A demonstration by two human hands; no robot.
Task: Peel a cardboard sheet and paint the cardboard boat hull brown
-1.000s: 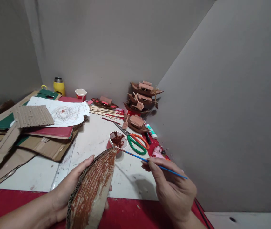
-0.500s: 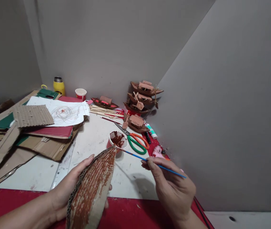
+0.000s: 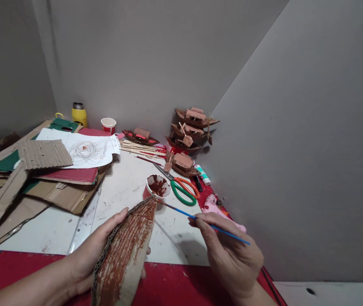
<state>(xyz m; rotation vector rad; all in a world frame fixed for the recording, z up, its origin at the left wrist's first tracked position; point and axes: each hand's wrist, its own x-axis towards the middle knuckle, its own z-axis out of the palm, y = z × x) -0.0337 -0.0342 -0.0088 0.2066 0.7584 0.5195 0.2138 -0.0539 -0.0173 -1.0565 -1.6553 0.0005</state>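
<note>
My left hand [image 3: 93, 244] grips a pointed, boat-shaped piece of corrugated cardboard [image 3: 125, 250], thumb along its left edge and fingertips showing on the far side. Streaky brown paint covers much of its face, while a pale strip runs down the right side. Between the thumb and fingers of my right hand [image 3: 229, 250] is a thin blue paintbrush [image 3: 184, 211]. Its tip is at the upper point of the cardboard. Just beyond that point stands a paper cup [image 3: 158, 187] with brown paint inside.
Scissors [image 3: 183, 191] with green and orange handles lie right of the cup. Small brown model boats [image 3: 184, 163] stand behind them, near bundled sticks [image 3: 143, 148]. At left are stacked cardboard [image 3: 63, 197] and a drawing [image 3: 104, 153]. A yellow bottle [image 3: 79, 114] stands behind. Grey walls rise behind and right.
The brush tip stays at the cardboard's point, its handle dipping slightly. My right hand has shifted a little downward, and the cardboard has moved slightly right.
</note>
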